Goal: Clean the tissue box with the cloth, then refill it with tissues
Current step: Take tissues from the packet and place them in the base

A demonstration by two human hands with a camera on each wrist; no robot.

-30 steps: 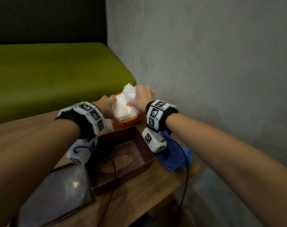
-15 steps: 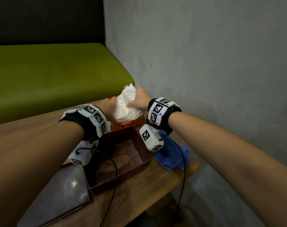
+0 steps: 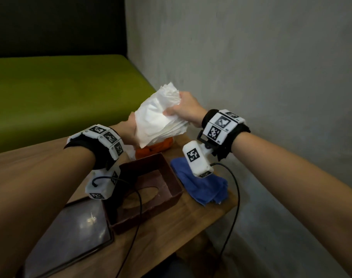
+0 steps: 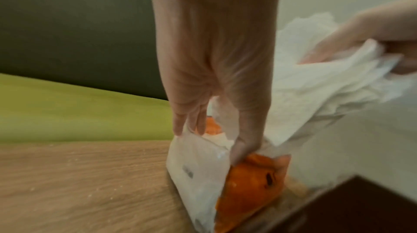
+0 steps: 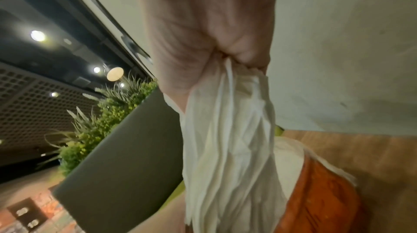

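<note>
Tissues coming out of pack
Right hand (image 3: 186, 111) fisted around tissue stack (image 3: 159, 121), clear above orange pack (image 4: 250, 183); left hand (image 4: 214, 69) pinches pack's open wrapper, beside tissue box (image 3: 151, 189).

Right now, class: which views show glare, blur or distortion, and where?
Head view: a bright glare spot on the dark lid, forearms stretched wide. Left wrist view: motion blur smears the orange packet and table. Right wrist view: ceiling lights flare; tissues fairly sharp.

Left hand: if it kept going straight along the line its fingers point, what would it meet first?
The left hand points down at the orange-and-white tissue pack, whose wrapper it already pinches. Straight on, it would likely press into that pack, then the wooden table under it.
</note>
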